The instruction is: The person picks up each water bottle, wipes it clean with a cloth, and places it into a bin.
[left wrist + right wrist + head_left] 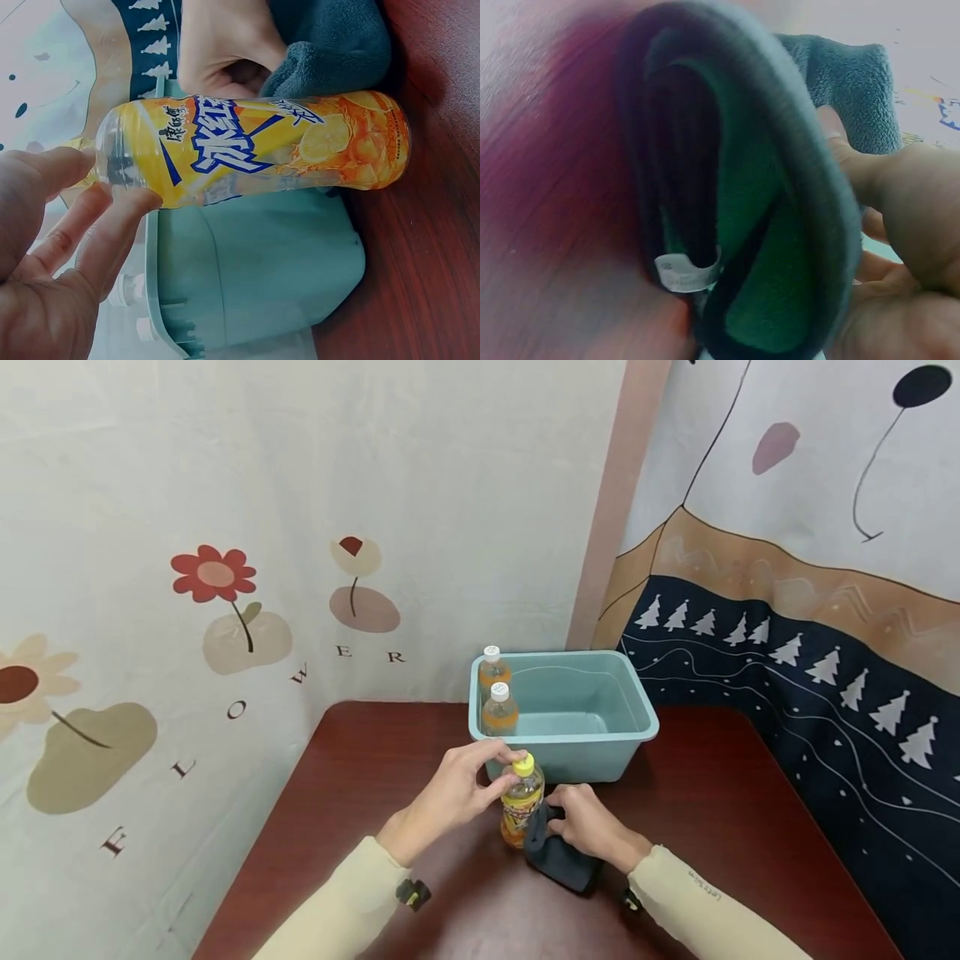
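A clear plastic iced tea bottle (517, 817) with a yellow cap and a yellow label printed with lemon slices stands upright in front of the blue bin. My left hand (459, 779) holds it around the neck and cap, thumb and fingers at its top in the left wrist view. On its other side, my right hand (591, 823) grips a folded dark grey-green cloth (564, 862) against the bottle's label. In the right wrist view the cloth (739, 172) hangs in loops with a small white tag, and fingers pinch its upper part.
Just behind the hands is the light blue plastic bin (577, 752). Two white-capped bottles, one nearer (500, 714) and one farther (493, 670), stand in its left end. The dark red table (405, 727) backs onto printed wall cloths.
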A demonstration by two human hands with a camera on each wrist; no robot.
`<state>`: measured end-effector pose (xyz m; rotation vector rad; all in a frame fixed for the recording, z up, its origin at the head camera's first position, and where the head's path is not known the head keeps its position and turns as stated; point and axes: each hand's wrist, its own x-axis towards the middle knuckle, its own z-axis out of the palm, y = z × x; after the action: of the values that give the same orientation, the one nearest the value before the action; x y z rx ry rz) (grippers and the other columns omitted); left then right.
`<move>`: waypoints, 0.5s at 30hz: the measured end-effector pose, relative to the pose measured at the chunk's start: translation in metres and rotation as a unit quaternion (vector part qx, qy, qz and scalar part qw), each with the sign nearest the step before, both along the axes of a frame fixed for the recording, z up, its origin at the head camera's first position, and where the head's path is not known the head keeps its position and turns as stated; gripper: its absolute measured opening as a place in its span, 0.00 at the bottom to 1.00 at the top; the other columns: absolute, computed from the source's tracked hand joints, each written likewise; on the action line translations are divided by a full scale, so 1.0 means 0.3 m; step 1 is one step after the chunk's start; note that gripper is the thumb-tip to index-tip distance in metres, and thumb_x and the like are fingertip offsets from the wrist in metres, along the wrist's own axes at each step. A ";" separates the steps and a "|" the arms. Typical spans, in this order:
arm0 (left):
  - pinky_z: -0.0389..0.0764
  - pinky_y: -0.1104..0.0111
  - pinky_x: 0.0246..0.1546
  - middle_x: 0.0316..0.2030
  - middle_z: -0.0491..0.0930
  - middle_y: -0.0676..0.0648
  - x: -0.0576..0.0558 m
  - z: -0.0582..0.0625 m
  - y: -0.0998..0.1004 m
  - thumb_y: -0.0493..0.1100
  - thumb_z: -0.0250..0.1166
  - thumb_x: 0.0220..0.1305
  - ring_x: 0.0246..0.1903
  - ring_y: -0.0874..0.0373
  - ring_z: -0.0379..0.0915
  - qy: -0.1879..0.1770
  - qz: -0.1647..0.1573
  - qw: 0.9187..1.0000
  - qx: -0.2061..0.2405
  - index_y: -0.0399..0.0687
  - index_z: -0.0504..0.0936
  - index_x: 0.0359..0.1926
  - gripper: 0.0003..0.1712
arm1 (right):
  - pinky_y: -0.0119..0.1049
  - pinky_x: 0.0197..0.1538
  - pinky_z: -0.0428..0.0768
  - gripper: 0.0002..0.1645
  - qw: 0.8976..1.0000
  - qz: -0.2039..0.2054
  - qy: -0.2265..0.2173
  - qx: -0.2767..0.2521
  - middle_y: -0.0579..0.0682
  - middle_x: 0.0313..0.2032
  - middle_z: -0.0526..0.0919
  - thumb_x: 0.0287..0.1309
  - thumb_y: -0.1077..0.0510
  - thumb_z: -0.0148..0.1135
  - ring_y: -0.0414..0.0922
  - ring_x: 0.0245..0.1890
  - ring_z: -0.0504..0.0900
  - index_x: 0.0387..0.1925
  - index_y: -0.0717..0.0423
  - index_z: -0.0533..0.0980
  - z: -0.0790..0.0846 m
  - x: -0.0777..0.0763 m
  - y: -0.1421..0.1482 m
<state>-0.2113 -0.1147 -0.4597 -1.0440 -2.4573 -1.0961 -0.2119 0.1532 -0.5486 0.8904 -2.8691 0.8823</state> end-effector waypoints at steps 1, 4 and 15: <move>0.93 0.59 0.60 0.60 0.96 0.51 -0.001 -0.001 0.001 0.39 0.82 0.75 0.59 0.57 0.93 0.000 -0.001 1.000 0.000 0.51 0.90 0.55 0.13 | 0.32 0.44 0.87 0.17 1.000 -0.002 0.003 -0.007 0.48 0.44 0.96 0.64 0.71 0.83 0.44 0.47 0.94 0.50 0.50 0.96 0.007 0.003 0.003; 0.94 0.57 0.61 0.59 0.96 0.51 -0.001 -0.002 0.002 0.39 0.82 0.75 0.59 0.56 0.94 0.005 -0.003 1.000 0.003 0.51 0.90 0.55 0.13 | 0.33 0.44 0.88 0.19 0.999 -0.006 0.021 -0.027 0.46 0.43 0.96 0.63 0.70 0.84 0.43 0.46 0.94 0.51 0.49 0.96 0.038 0.011 0.009; 0.94 0.56 0.61 0.60 0.96 0.50 -0.001 0.003 -0.003 0.37 0.83 0.74 0.56 0.56 0.94 -0.004 -0.005 1.000 0.015 0.50 0.91 0.52 0.11 | 0.34 0.47 0.91 0.17 0.996 -0.030 0.053 -0.057 0.45 0.47 0.95 0.66 0.62 0.87 0.44 0.49 0.95 0.55 0.53 0.96 0.238 0.045 0.020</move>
<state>-0.2116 -0.1156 -0.4589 -1.0448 -2.4378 -1.1388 -0.1985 0.1591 -0.4772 0.8105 -2.7091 0.9512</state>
